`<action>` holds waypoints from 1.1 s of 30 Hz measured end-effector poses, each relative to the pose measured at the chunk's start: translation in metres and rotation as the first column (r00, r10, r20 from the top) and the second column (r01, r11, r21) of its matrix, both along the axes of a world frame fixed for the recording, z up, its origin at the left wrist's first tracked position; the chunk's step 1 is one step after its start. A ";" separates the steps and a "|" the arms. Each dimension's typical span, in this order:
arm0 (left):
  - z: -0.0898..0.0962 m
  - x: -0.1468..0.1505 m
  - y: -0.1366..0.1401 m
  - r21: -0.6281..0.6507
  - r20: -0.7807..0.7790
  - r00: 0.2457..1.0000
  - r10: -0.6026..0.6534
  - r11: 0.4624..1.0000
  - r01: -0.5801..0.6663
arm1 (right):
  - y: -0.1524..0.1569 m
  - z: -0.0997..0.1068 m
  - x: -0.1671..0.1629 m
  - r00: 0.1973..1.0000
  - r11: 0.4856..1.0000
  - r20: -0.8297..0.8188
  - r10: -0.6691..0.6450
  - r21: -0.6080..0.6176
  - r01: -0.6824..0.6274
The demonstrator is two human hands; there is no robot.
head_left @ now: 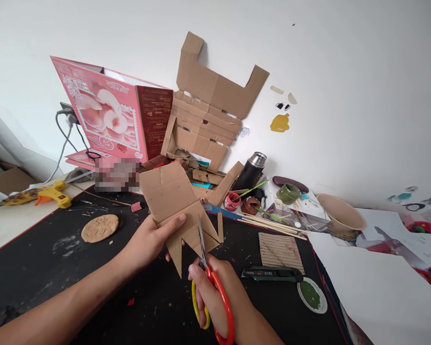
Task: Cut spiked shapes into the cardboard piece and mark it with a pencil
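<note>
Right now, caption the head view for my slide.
Left hand holds notched cardboard; right hand holds scissors against it.

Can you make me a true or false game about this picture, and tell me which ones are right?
1. The right hand is holding scissors. True.
2. The left hand is holding a paintbrush. False: the left hand is holding a piece of cardboard.
3. The black flask has a silver top. True.
4. The glue gun is blue all over. False: the glue gun is mostly yellow, with some orange.
5. The box cutter lies to the right of the scissors. True.
</note>
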State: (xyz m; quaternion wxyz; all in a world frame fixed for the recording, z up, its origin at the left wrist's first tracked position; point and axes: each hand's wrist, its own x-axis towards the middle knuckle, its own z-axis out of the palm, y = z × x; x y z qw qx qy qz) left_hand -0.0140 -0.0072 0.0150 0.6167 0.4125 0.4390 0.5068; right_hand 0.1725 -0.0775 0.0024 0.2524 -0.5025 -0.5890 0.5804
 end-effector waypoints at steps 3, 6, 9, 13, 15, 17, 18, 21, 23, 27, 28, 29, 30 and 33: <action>0.001 0.001 0.000 -0.011 0.004 1.000 0.001 1.000 -0.001 | -0.001 -0.002 0.000 1.000 1.000 -0.006 -0.012 0.000 0.012; 0.000 0.002 -0.001 -0.026 0.012 1.000 0.005 1.000 -0.005 | -0.001 -0.008 -0.002 0.999 0.999 0.008 -0.043 -0.018 0.043; -0.001 0.003 -0.001 -0.032 0.007 1.000 0.012 0.999 -0.012 | 0.000 -0.014 -0.003 0.998 0.998 0.014 -0.065 -0.023 0.066; -0.002 0.004 0.000 -0.043 -0.032 0.999 0.011 0.999 -0.012 | 0.000 -0.019 -0.005 0.995 0.995 0.019 -0.093 -0.036 0.094; -0.004 0.003 0.000 -0.054 -0.036 0.999 -0.007 0.999 0.005 | 0.000 -0.020 -0.006 0.995 0.994 0.024 -0.099 -0.040 0.100; -0.005 0.003 0.001 -0.061 -0.036 0.999 -0.023 0.998 0.021 | 0.000 -0.021 -0.006 0.995 0.995 0.029 -0.097 -0.030 0.098; -0.005 0.003 0.001 -0.062 -0.036 0.999 -0.024 0.998 0.022 | 0.000 -0.021 -0.006 0.995 0.995 0.030 -0.094 -0.023 0.095; -0.007 0.004 0.001 -0.065 -0.033 0.999 -0.020 0.998 0.018 | 0.000 -0.023 -0.006 0.995 0.995 0.029 -0.099 -0.019 0.099; -0.008 0.004 0.001 -0.065 -0.024 1.000 -0.015 0.998 0.014 | 0.000 -0.024 -0.005 0.994 0.994 0.012 -0.104 -0.022 0.105; -0.012 0.002 0.002 -0.066 0.002 1.000 -0.005 0.998 0.005 | 0.001 -0.022 -0.003 0.995 0.997 -0.060 -0.080 -0.014 0.079; -0.014 0.002 0.003 -0.065 0.007 1.000 -0.002 0.998 0.003 | 0.002 -0.021 -0.002 0.995 0.998 -0.072 -0.068 -0.011 0.067; -0.015 0.001 0.003 -0.063 0.014 1.000 0.005 0.998 -0.004 | 0.002 -0.020 -0.002 0.995 0.998 -0.077 -0.058 -0.006 0.058; -0.016 0.001 0.003 -0.065 0.021 1.000 0.015 0.998 -0.014 | 0.002 -0.019 -0.001 0.996 0.999 -0.075 -0.048 0.003 0.048; -0.017 0.001 0.005 -0.086 0.062 0.997 0.054 0.995 -0.048 | 0.003 -0.017 0.000 0.999 0.999 -0.042 -0.015 0.039 0.017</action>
